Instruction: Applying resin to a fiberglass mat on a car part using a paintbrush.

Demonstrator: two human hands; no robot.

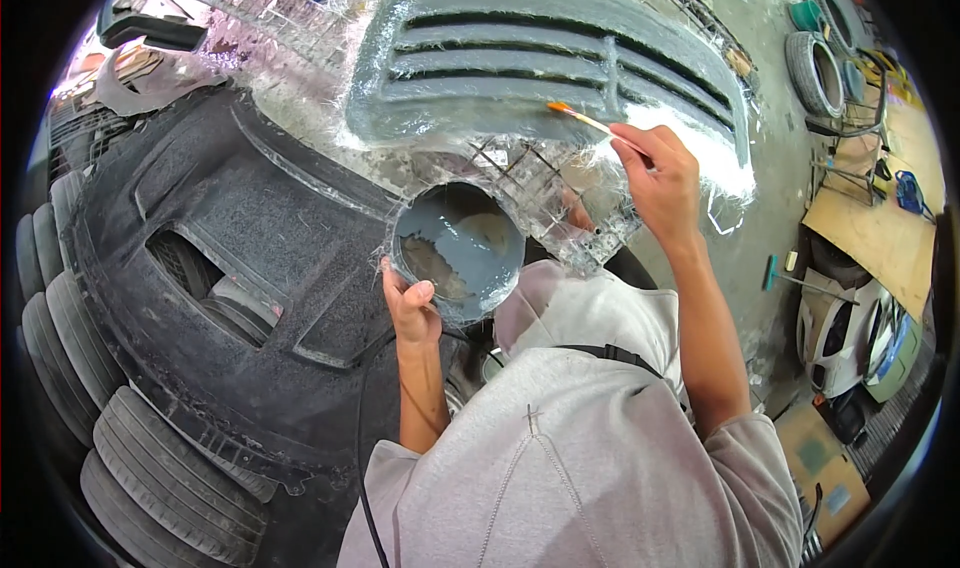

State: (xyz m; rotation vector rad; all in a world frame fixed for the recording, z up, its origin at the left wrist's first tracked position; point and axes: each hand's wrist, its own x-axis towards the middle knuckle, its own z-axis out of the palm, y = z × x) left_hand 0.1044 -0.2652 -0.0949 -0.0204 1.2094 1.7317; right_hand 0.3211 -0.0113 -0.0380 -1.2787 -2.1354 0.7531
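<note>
A round pot [458, 250], coated inside with dark grey paint-like liquid, is gripped at its near-left rim by my left hand [412, 306]. The pot tilts so that I see into it. My right hand [660, 176] is closed round the pale handle of a small paintbrush [588, 120] with orange bristles. Its tip lies at the lower edge of a grey slatted panel [480, 116]; whether it touches the surface I cannot tell. Loose whitish fibres stick out all along the panel's edges and slots.
On the left, a large black moulded body panel [290, 238] with an opening rests by stacked tyres [180, 473]. A wire rack [555, 183] stands under the grey panel. More tyres [815, 76], plywood sheets [880, 253] and a white car part [840, 333] are at the right. A black cable [362, 458] hangs beside my left arm.
</note>
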